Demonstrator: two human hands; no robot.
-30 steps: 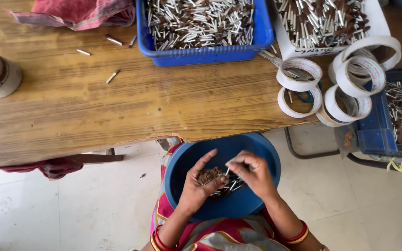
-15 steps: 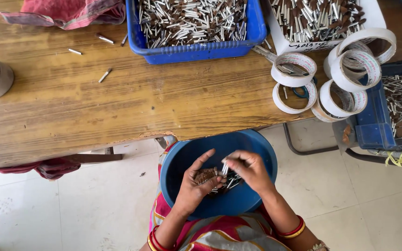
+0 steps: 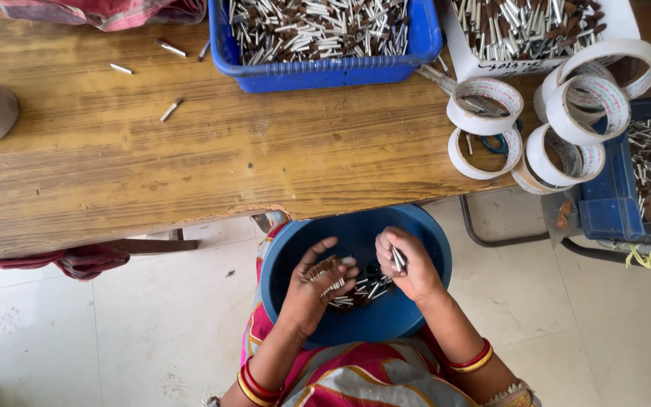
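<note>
Left hand: cupping a bundle of small metal pins, fingers curling around it over the blue basin.
Right hand: pinching a few pins between closing fingertips; their ends are hiding in the grip.
Basin: sitting in the lap, below the wooden table's near edge, loose pins lying partly hidden beneath the hands.
Blue tray: being cut off at the table's far edge.

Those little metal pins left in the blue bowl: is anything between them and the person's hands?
Nothing visible. The loose pins lie uncovered in the blue bowl, right beneath both hands. The left hand already cups a bundle, and the right hand pinches a few.
</note>
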